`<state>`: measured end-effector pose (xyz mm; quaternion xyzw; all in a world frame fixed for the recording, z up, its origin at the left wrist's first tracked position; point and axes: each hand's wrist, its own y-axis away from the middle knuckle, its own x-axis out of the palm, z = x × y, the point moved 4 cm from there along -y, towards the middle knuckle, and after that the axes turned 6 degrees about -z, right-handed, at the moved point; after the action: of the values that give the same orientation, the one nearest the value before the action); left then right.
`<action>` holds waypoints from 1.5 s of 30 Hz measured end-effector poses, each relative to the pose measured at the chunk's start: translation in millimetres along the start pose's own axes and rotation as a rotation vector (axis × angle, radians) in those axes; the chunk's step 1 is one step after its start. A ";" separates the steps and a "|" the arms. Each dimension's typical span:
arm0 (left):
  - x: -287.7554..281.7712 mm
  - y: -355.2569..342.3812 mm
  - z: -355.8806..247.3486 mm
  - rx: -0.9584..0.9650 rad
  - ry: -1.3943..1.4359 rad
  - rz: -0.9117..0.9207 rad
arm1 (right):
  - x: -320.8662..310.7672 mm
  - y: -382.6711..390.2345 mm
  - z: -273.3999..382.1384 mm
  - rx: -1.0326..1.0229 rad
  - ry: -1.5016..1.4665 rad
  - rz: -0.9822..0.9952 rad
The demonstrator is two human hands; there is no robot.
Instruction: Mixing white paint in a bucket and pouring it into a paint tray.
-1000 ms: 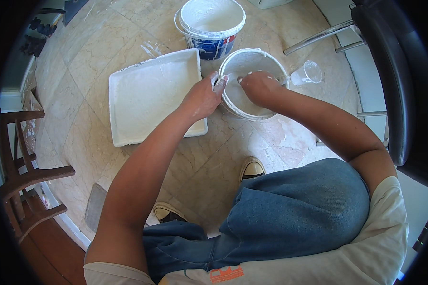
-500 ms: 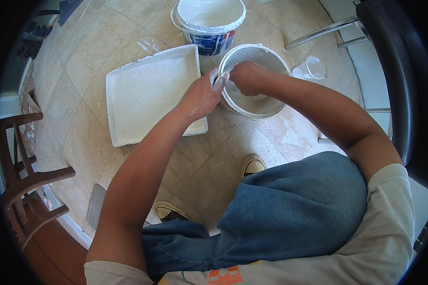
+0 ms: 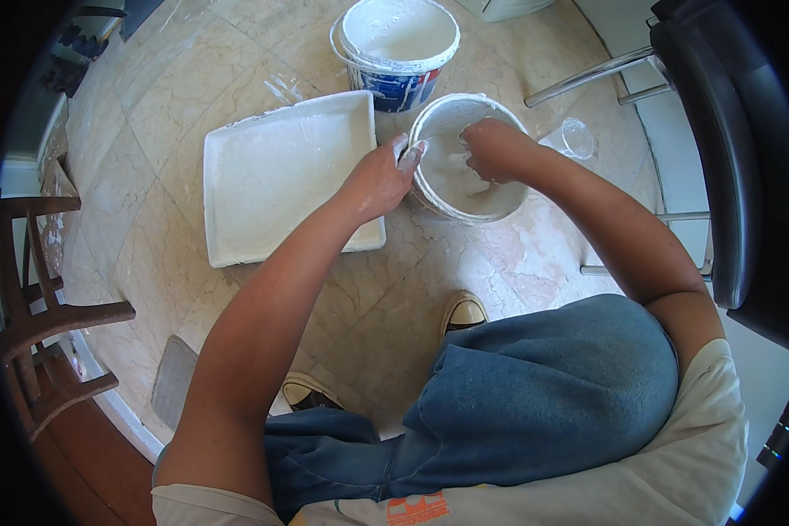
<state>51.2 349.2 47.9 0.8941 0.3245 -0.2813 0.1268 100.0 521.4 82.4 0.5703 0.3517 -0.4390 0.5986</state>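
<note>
A white bucket [image 3: 451,213] stands on the floor in front of me, its rim and inner wall smeared with white. White paint-like liquid [image 3: 444,167] lies inside it. My left hand [image 3: 382,180] grips the bucket's left rim, thumb over the edge, with white smears on the fingers. Inside the bucket's mouth, near its right side, is my right hand [image 3: 500,152], its fingers curled closed. Whatever those fingers hold, if anything, is hidden. Left of the bucket lies a shallow white paint tray [image 3: 207,197], coated inside.
A blue-and-white paint bucket [image 3: 401,91] with a handle stands behind the tray. A clear plastic cup [image 3: 579,138] lies right of the white bucket. A black chair with metal legs [image 3: 592,76] is at the right, wooden furniture [image 3: 70,326] at the left. White splashes mark the tiles.
My right hand has moved right, away from my left hand and the left rim, showing more of the liquid. My left hand keeps its grip on the rim.
</note>
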 end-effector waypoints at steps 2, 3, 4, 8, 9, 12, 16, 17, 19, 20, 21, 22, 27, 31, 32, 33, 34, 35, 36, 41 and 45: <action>-0.3 -5.1 -0.7 -0.098 0.036 0.014 | 1.9 1.9 -3.6 0.026 -0.014 0.063; 0.1 -6.9 0.7 -0.200 0.070 0.025 | 7.4 0.5 -3.2 0.012 -0.009 0.070; 0.2 -6.7 1.7 -0.201 0.065 0.027 | 9.3 -1.3 1.4 -0.008 -0.008 0.076; -0.1 -4.6 6.1 -0.237 0.090 0.034 | 16.9 -5.8 15.8 -0.064 -0.001 0.058; 0.4 -4.2 6.8 -0.249 0.107 0.035 | 19.6 -8.3 16.5 -0.063 0.006 0.030; -1.0 -4.9 0.7 -0.242 0.131 0.072 | 28.1 -13.5 9.8 -0.062 0.005 0.010; -1.9 -3.1 -1.0 -0.262 0.142 0.064 | 34.0 -21.7 7.9 -0.108 0.014 -0.003; -3.3 -2.9 -5.4 -0.248 0.156 0.056 | 34.3 -20.5 9.9 -0.107 0.011 0.001; -7.5 -3.6 -12.3 -0.235 0.169 0.051 | 33.6 -16.4 17.9 -0.080 -0.001 -0.004; -9.3 -3.6 -14.1 -0.247 0.176 0.070 | 35.0 -14.6 22.2 -0.079 -0.004 -0.003; -10.2 -3.5 -15.0 -0.258 0.183 0.089 | 35.9 -12.8 26.3 -0.075 -0.022 -0.011; -10.1 -3.9 -12.8 -0.254 0.182 0.089 | 35.7 -12.8 28.4 -0.071 -0.037 -0.022; -3.9 -2.7 1.5 -0.281 0.150 0.060 | 33.4 -16.7 33.2 -0.089 0.010 -0.001; 2.6 -1.4 0.1 -0.235 0.150 -0.008 | 29.4 -19.4 15.1 -0.089 0.073 0.013; 2.3 -2.7 5.3 -0.239 0.133 0.002 | 21.0 -16.2 20.1 -0.100 0.072 0.014; 2.8 -1.5 11.0 -0.245 0.116 0.013 | 12.5 -13.5 20.2 -0.038 0.053 0.045; 3.3 -1.5 10.4 -0.247 0.117 0.007 | 5.7 -10.9 17.3 0.030 0.037 0.074; 4.9 -1.1 10.0 -0.251 0.118 -0.001 | 8.4 -8.1 16.7 0.025 0.039 0.074; 6.0 0.3 10.8 -0.256 0.118 -0.009 | 12.2 -4.3 17.3 0.014 0.031 0.010; 3.4 -2.9 8.3 -0.252 0.098 0.007 | 22.8 -0.6 18.8 -0.016 0.038 0.068; 3.0 -7.0 9.9 -0.247 0.105 0.007 | 29.9 -5.0 18.1 -0.018 0.023 0.101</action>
<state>44.4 352.0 37.8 0.8863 0.3600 -0.1913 0.2197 104.9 499.9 54.8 0.5869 0.3333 -0.3984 0.6210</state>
